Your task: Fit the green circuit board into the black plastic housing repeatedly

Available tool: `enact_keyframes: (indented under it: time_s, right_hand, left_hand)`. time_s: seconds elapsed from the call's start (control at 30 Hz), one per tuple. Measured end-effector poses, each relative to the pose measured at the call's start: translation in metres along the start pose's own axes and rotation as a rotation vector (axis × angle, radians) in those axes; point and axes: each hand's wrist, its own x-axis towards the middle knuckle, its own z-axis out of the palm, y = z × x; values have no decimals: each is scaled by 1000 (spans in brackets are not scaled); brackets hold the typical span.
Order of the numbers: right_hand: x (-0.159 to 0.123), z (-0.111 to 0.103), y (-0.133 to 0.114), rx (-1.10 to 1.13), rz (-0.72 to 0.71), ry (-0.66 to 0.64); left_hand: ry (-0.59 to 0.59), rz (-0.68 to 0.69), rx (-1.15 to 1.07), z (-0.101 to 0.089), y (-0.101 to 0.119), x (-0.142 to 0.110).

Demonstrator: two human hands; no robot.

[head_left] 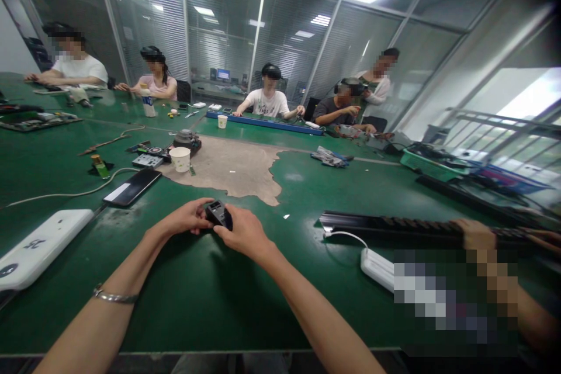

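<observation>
Between my two hands is a small black boxy device (219,214), held tilted just above the green table. My left hand (193,217) pinches its left side with thumb and fingers. On the other side my right hand (241,231) grips its right edge, the thumb lying along the near side. Slots or small openings show on the upper face; what exactly the device is I cannot make out. A metal bracelet (114,295) circles my left wrist.
A phone (134,187), a white power strip (48,245) and a paper cup (180,159) lie to the left. Ahead is a brown worn patch (232,166). At right, a co-worker's hand (478,235) rests on a long black rail (394,229). Several people sit across the table.
</observation>
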Motion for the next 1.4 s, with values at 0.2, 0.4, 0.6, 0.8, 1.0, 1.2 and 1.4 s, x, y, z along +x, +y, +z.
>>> enact_keyframes:
  time_s: [0.2,0.4,0.6,0.8,1.0,1.2,1.4]
  right_hand:
    - [-1,1,3,55,-1,43]
    - [5,-18,3,222,13,143]
    - [13,-47,36,322,86,258]
    - [-2,-34,72,168,209,210]
    - [-10,-23,78,148,207,117]
    - [-16,-26,90,190,196,187]
    - [-18,-25,89,201,212,116]
  left_hand:
    - [11,-16,-11,2,5,0]
    - [-20,-16,13,2,4,2]
    - [22,-67,31,5,10,0]
    - [15,-104,56,6,15,0]
    - [16,-108,56,6,12,2]
    - [0,-124,81,6,15,1]
    - [3,-116,84,6,15,1]
